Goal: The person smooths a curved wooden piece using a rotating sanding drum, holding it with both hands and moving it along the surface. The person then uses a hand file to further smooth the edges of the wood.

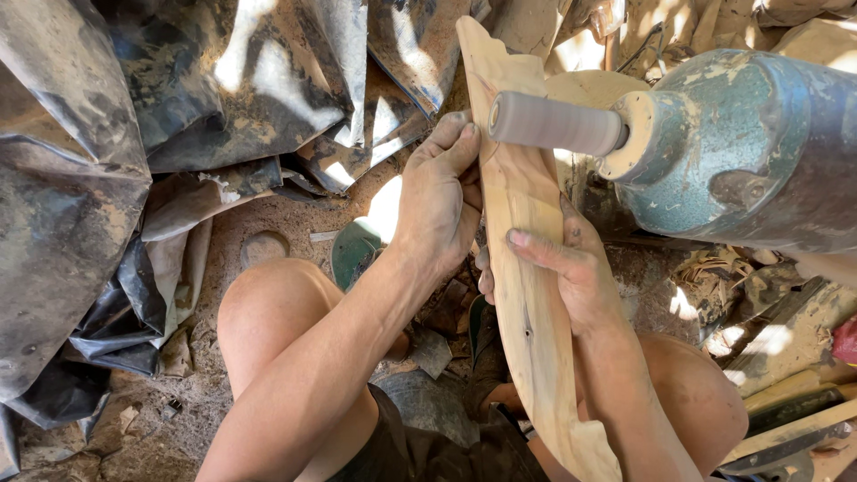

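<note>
Left hand (439, 198) and right hand (571, 268) gripping wooden piece (527, 268), against sanding drum (555, 123)

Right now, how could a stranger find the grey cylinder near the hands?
Start at the big teal motor housing at the upper right. From its pale round faceplate a short shaft points left, carrying the grey sanding drum against the long pale wooden board. It is the only smooth grey cylinder there.

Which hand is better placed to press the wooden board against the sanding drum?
Left hand: it grips the wooden board right beside the sanding drum. The right hand holds lower down.
</note>
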A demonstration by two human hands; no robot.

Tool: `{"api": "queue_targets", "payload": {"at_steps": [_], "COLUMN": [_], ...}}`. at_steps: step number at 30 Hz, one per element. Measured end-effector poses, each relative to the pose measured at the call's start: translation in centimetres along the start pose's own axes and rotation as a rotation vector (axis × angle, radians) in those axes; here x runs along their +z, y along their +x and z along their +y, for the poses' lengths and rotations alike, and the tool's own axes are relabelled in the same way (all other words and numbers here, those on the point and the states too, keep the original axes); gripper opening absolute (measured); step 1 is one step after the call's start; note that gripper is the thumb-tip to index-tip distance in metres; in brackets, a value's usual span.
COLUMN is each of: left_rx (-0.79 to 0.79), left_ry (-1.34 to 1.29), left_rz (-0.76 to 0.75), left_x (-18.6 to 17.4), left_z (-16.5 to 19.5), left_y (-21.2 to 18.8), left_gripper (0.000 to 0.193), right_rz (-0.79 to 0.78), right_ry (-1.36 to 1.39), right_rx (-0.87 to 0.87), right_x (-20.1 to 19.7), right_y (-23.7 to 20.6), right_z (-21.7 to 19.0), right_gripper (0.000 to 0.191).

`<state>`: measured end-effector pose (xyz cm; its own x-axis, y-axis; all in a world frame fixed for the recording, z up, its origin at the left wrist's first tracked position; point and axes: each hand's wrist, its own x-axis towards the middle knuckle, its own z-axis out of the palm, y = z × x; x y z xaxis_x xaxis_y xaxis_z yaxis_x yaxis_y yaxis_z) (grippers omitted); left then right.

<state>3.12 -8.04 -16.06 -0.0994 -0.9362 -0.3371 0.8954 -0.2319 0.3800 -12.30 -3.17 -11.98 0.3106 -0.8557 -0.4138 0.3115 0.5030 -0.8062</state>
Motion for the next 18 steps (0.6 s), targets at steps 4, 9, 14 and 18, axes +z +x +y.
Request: {"api": "queue_targets", "payload": {"at_steps": [4,9,14,18], "left_rx": [0.031,0.059,0.039,0.058], "left_ry": [0.039,0.045,0.096,0.117], "left_rz": [-0.074,-0.082,0.001,0.001], "left_x": [-3.3,-6.9,-7.9,-10.0], "left_z": [1.4,3.0,3.8,3.9], "left_y": [2.2,5.4,6.5,6.2], "left_gripper": [0.022,0.019,0.019,0.013], "right_rz": [-0.025,-0.046,0.018,-0.017], "right_ry": [-0.009,0.075,0.068,0.023], "right_rx": [-0.024,-0.019,0.014,-0.001], "right_x": [0.8,1.3,1.2,1.4], "right_y": [3.1,7.1,8.5,8.7], "right_z": [2.5,5.1,6.2,8.1], "right_gripper": [0.042,0.04,0.041,0.044]}}
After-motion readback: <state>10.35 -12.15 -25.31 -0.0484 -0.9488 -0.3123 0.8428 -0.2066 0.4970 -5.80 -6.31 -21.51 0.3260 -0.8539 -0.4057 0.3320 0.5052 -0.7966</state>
